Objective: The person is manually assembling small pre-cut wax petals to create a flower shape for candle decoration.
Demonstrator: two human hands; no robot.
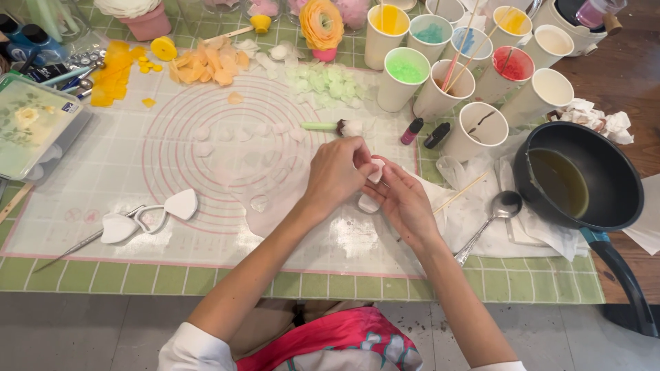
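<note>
Both hands meet over the white mat (pixel 137 172) on the surface: the left hand (pixel 335 172) and right hand (pixel 402 199) have their fingers (pixel 361 156) pinched together on a small white petal (pixel 376 170), held just above another white piece (pixel 368 203). Beyond lie a green-handled brush (pixel 330 126), then paper cups (pixel 405 79) of coloured wax.

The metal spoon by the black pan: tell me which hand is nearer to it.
Right. The right hand lies just left of the metal spoon, apart from it. The left hand is farther left, beyond the right hand.
</note>
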